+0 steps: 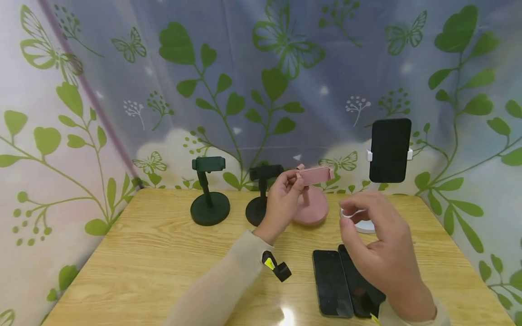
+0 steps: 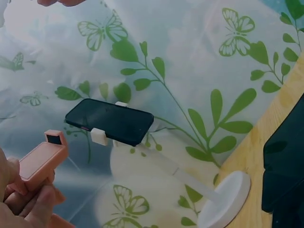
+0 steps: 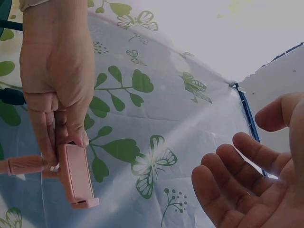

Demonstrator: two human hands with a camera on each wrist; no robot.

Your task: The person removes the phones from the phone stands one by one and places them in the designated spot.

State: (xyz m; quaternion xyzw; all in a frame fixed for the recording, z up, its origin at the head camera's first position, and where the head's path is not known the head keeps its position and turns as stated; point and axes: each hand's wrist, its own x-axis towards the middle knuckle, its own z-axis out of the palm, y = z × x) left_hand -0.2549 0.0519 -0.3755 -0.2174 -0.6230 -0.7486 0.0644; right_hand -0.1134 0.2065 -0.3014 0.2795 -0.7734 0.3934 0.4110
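My left hand [image 1: 283, 194] pinches the left end of the clamp on a pink phone stand [image 1: 311, 210]. In the right wrist view, the thumb lies along the edge of the clamp's cradle [image 3: 79, 173], with the other fingers behind it. The cradle holds no phone. My right hand [image 1: 385, 246] hovers above the table, in front of a white phone stand [image 1: 364, 226], its fingers loosely bent. Nothing is in its grasp in the right wrist view. A black phone [image 1: 390, 149] sits upright in the white stand's clamp.
Two dark phones, one on the left [image 1: 332, 283] and one partly under the right hand [image 1: 360, 290], lie on the wooden table [image 1: 134, 271]. A dark green stand [image 1: 210, 208] and a black stand [image 1: 255, 210] stand farther left. A patterned curtain [image 1: 228, 113] hangs behind.
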